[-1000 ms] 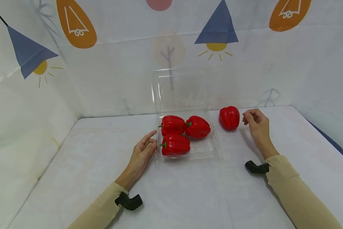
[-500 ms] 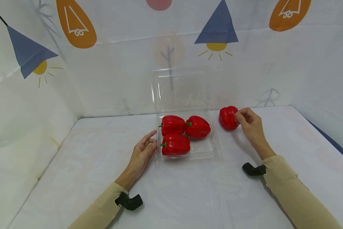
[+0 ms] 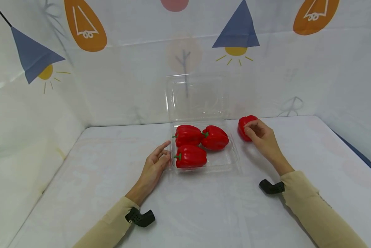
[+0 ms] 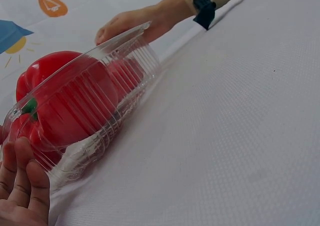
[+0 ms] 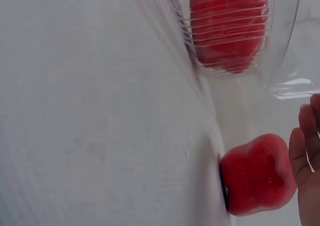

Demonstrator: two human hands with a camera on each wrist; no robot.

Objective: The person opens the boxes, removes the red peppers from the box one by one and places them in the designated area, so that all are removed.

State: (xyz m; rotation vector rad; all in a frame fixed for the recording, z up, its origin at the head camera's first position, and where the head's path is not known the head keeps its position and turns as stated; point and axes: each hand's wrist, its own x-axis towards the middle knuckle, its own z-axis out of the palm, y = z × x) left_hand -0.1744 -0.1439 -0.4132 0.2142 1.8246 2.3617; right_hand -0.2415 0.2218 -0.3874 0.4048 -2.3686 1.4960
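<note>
A clear plastic clamshell box [image 3: 221, 162] lies on the table with its lid [image 3: 201, 98] raised at the back. Inside it rest three red bell peppers, one at the back left [image 3: 188, 135], another at the right [image 3: 215, 138] and the third at the front left [image 3: 191, 157]. My left hand [image 3: 152, 169] touches the box's left side with its fingers fairly straight, as the left wrist view also shows. Right of the box stands a fourth bell pepper [image 5: 260, 175]. My right hand [image 3: 264, 141] is over its right side, fingers loosely bent and partly covering it in the head view.
The table [image 3: 191, 210] has a white cover. Behind it hangs a white cloth [image 3: 126, 82] printed with lamps and bulbs, close behind the raised lid. Another white cloth wall [image 3: 27, 137] borders the left side. Dark cameras are strapped to both wrists.
My right hand has moved left from beside the loose pepper to over it, now hiding much of its right side. My left hand stays at the box.
</note>
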